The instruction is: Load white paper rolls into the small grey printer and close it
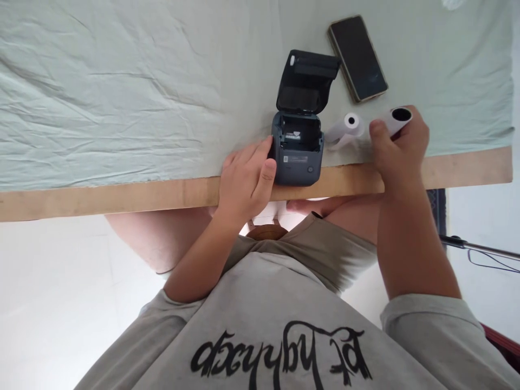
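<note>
A small dark blue-grey receipt printer sits at the table's front edge. Its black lid is raised, and the paper bay inside shows a label but no roll. My left hand lies against the printer's left side, fingers stretched out and thumb near its front corner. Just right of the printer stands a white paper roll with a small dark core and a loose paper end. My right hand grips another white roll with a wide dark hollow core, held between thumb and fingers.
A smartphone with a dark screen lies behind the rolls, close to the raised lid. Pale green wrinkled cloth covers the table, leaving a bare wooden front edge. A thin rod with a cable is at the right, below table level.
</note>
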Available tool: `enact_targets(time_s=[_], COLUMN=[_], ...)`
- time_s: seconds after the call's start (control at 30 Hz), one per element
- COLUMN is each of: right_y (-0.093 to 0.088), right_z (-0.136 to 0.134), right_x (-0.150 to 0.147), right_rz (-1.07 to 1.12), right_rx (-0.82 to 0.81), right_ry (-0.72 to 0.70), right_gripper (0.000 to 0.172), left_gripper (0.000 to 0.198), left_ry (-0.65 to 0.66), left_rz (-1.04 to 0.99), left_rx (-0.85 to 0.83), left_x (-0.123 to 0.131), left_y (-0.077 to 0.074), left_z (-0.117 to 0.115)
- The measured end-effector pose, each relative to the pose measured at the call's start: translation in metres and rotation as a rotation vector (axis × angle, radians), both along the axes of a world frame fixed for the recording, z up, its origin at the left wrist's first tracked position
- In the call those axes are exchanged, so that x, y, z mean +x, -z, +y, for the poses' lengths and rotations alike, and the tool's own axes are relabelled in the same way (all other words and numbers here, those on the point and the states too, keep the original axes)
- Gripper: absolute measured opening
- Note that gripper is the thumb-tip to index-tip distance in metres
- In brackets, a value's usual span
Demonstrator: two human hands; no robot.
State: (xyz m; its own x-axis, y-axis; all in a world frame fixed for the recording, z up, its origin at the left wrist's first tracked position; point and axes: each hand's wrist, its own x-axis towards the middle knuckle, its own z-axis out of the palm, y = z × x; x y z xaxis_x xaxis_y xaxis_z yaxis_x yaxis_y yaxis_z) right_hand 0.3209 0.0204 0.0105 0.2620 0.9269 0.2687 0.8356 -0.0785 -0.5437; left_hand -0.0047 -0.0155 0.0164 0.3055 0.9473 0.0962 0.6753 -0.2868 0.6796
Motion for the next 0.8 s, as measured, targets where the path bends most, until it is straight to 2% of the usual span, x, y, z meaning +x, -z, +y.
enact_targets(time_s=[0.1, 0.2, 0.27, 0.37, 0.43, 0.6, 0.7, 0.8], right_y=[-0.002, -0.002, -0.002, -0.008, -0.014, -0.021, -0.014, -0.002], right_z=[0.002, 0.002, -0.003, -0.017, -0.027, -0.039, -0.033, -0.023], right_x=[0.000, -0.001, -0.003, -0.013, -0.027, -0.059, -0.062, -0.055], right_rz=[-0.033, -0.033, -0.070, -0.126, -0.154, -0.135, -0.065, 0.016], right_rx=[-0.054, -0.084, 0.035, 0.242, 0.275, 0.182, 0.111, 0.057], right_ry=[0.127, 0.124, 0.094, 0.032, -0.037, -0.162, -0.203, -0.234], right_gripper=[0.029, 0.040, 0.043, 0.039, 0.042, 0.050, 0.059, 0.060], left_gripper=[0.103, 0.102, 0.102, 0.100, 0.100, 0.100, 0.100, 0.100], left_ry=[-0.003, -0.004, -0.001, -0.001, 0.001, 0.005, 0.002, 0.009], left_rz=[0.004, 0.010, 0.005, 0.003, 0.005, 0.006, 0.018, 0.016], left_rx=[-0.003, -0.014, -0.018, -0.024, -0.024, -0.026, -0.027, -0.024], left_x=[0.000, 0.000, 0.000, 0.000, -0.001, -0.001, 0.000, -0.001], left_y=[0.000, 0.000, 0.000, -0.001, -0.002, -0.003, -0.004, -0.003], left_z=[0.000, -0.001, -0.002, -0.002, -0.001, -0.001, -0.001, -0.001])
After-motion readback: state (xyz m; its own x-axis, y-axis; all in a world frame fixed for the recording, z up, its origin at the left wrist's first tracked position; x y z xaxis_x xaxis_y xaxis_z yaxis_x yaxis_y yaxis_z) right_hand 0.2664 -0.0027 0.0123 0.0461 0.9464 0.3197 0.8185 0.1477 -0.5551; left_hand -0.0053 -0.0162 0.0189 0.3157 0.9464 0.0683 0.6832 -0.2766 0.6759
